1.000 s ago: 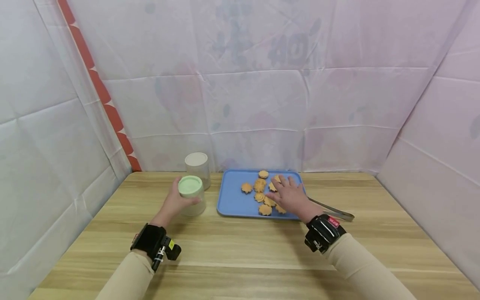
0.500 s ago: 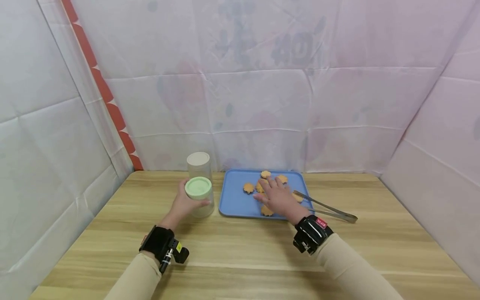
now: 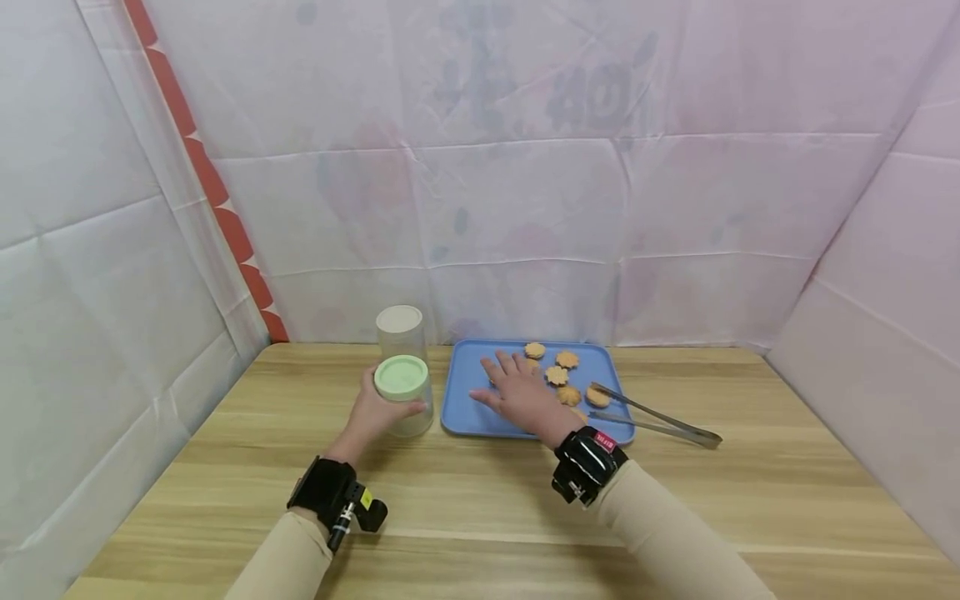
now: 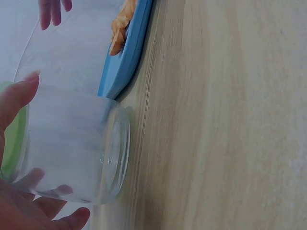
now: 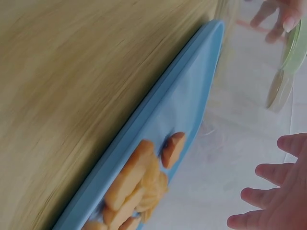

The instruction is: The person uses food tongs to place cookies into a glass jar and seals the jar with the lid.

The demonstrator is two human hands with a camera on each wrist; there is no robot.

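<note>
My left hand (image 3: 372, 414) grips a clear jar with a green lid (image 3: 402, 377) that stands on the wooden table, just left of a blue tray (image 3: 467, 415). The left wrist view shows my fingers wrapped round the clear jar wall (image 4: 72, 139). My right hand (image 3: 516, 392) hovers flat over the left half of the tray with fingers spread, holding nothing. Several flower-shaped orange cookies (image 3: 562, 376) lie on the tray, some hidden under the hand. The right wrist view shows the cookies (image 5: 144, 177) below my spread fingers (image 5: 268, 191).
A second clear jar with a white lid (image 3: 399, 329) stands behind the green-lidded one. Metal tongs (image 3: 651, 415) lie across the tray's right edge onto the table. Pale fabric walls close in the table on three sides.
My right hand has slid left across the tray, uncovering cookies on its right side. The left hand and green-lidded jar have shifted slightly right, toward the tray.
</note>
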